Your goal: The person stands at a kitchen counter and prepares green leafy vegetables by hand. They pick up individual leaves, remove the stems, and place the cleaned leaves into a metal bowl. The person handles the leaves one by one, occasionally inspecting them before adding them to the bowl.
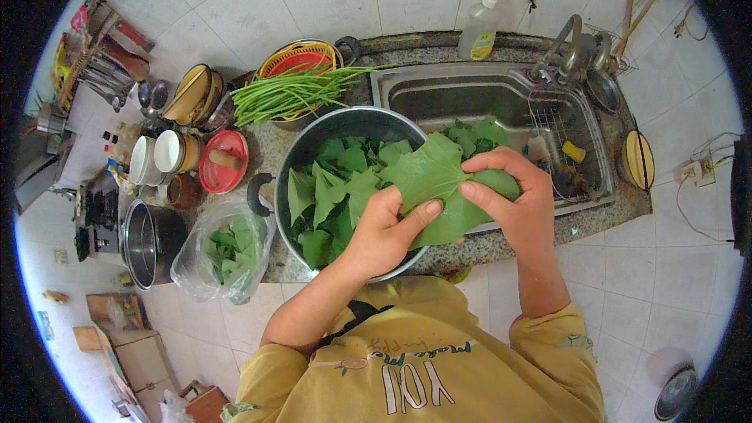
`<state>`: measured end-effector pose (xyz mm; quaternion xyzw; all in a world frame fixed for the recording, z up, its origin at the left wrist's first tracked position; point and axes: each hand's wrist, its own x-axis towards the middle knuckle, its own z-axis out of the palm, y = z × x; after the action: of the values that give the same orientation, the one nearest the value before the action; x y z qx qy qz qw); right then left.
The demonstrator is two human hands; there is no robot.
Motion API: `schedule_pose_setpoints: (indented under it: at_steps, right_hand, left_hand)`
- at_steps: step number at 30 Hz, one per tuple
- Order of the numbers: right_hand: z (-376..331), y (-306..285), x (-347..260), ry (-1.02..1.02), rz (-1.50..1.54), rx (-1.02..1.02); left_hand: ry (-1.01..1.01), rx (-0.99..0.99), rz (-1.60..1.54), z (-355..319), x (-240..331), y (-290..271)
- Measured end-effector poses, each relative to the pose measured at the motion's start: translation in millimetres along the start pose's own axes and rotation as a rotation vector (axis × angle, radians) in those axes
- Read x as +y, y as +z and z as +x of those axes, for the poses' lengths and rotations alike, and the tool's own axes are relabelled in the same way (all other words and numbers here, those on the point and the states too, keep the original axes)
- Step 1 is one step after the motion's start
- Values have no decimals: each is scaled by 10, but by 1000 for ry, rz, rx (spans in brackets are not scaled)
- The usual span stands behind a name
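In front of my body, a broad green leaf is spread between my two hands, above the right side of a large metal pot. My left hand pinches the leaf's near left edge with thumb and fingers. At the leaf's base, my right hand grips with thumb and forefinger; a folded green part shows by its fingers. Inside the pot lie many green leaves, some standing against its wall. More leaves rest in the sink, just beyond my right hand.
A steel sink with a tap and wire rack adjoins the pot. Green stalks lie across a basket behind it. Left are a clear bag of leaves, a dark pot, a red dish and stacked bowls. A soap bottle stands behind.
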<state>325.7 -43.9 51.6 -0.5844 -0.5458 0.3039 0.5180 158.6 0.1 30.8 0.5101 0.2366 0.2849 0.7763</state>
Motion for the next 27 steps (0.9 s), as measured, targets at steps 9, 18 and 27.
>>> schedule_pose_setpoints:
  at_steps: [9, 18, 27]
  right_hand:
    - [-38, 33, 93, 15, 33, -88]
    - [-49, 59, 56, -40, 133, -54]
    - [-130, -26, 112, -14, 148, 48]
  left_hand:
    - [408, 199, 244, 154, 94, -148]
    - [549, 64, 1078, 245, 314, -83]
    - [163, 241, 31, 445, 81, -25]
